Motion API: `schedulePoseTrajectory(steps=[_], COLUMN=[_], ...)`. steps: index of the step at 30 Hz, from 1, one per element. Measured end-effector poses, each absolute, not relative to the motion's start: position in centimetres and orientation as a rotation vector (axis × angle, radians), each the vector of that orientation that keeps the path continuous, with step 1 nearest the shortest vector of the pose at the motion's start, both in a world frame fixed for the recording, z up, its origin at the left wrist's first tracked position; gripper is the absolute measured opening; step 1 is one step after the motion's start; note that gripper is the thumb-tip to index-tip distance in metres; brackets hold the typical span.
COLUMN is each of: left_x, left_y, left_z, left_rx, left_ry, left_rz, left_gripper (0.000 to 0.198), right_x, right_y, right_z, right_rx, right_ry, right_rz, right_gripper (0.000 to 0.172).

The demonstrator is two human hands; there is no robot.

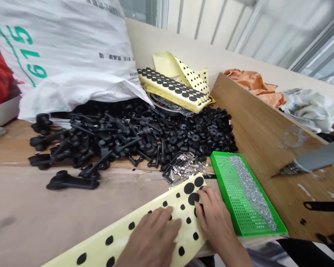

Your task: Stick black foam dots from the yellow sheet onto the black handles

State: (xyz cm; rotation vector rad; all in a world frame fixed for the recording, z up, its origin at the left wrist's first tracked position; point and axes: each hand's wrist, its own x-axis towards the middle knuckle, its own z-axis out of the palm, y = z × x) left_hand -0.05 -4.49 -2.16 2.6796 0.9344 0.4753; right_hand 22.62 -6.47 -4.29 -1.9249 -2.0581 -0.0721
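Observation:
A pale yellow sheet [147, 233] with black round stickers lies slanting along the front of the bench. My left hand [153, 237] is over its middle, fingers bent and blurred by motion. Whether it holds anything cannot be made out. At the sheet's right end, my right hand [215, 218] rests with its fingers apart, the tips touching the sheet beside the large black round stickers [193, 198]. Just beyond the sheet sits a small pile of metal clips [186, 166]. A single black crank handle [72, 181] lies on the bench, left of the sheet.
Black handles [108, 137] and round black caps [200, 129] are heaped behind. A green tray [241, 231] of small metal parts stands right, near a wooden divider [247, 115] and a grey power screwdriver [320, 157]. More sticker sheets [178, 89] lie over a bowl beside a white sack [72, 44].

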Motion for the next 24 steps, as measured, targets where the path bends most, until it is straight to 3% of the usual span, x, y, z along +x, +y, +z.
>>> schedulePoseTrajectory(steps=[6, 18, 24], left_x=[7.2, 7.5, 7.5], left_y=[-2.4, -2.1, -2.3], left_z=[-2.9, -3.9, -4.9], left_rx=[2.781, 2.889, 2.970], left_ry=[0.942, 0.935, 0.958], left_rz=[0.155, 0.195, 0.264], left_gripper=[0.027, 0.028, 0.024], right_x=[23.0, 23.2, 23.3], right_y=[-7.0, -6.1, -6.5], right_z=[-4.5, -3.8, -2.6], right_rx=[-1.882, -1.859, -1.733], right_ry=[-2.024, -2.085, -1.980], right_rz=[-0.020, 0.026, 0.299], right_gripper=[0.016, 0.020, 0.016])
